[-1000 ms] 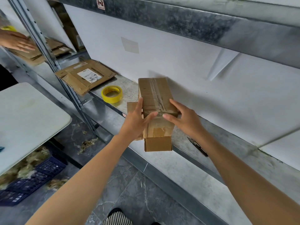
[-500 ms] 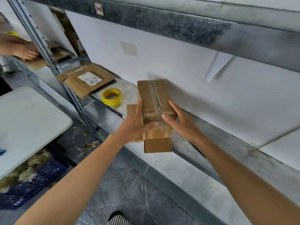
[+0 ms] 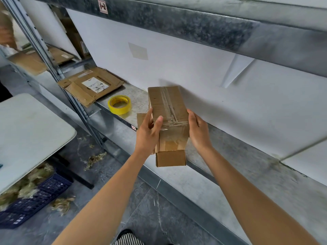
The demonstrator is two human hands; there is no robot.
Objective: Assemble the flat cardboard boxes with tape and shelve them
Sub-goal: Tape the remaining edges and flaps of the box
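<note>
A long brown cardboard box (image 3: 166,103) with clear tape along its top lies on the metal shelf (image 3: 238,167), and its near end sticks out over the shelf's front edge. At that end the flaps hang open, one downward (image 3: 170,158) and one to the left (image 3: 141,119). My left hand (image 3: 147,135) grips the box's left side with the thumb on top. Against the right side my right hand (image 3: 198,131) presses flat with straight fingers. A yellow tape roll (image 3: 120,104) sits on the shelf just left of the box. Further left lies a flat cardboard box (image 3: 92,85) with a white label.
The upper shelf beam (image 3: 177,23) runs overhead. A white table (image 3: 26,129) stands at the left, with a blue crate (image 3: 35,197) of straw below it. More flat cardboard (image 3: 35,62) lies on the neighbouring shelf, and another person's arm (image 3: 6,30) shows at top left.
My right hand has slid off the box's taped top onto its right side. My left hand keeps its grip, and the box has barely moved.
</note>
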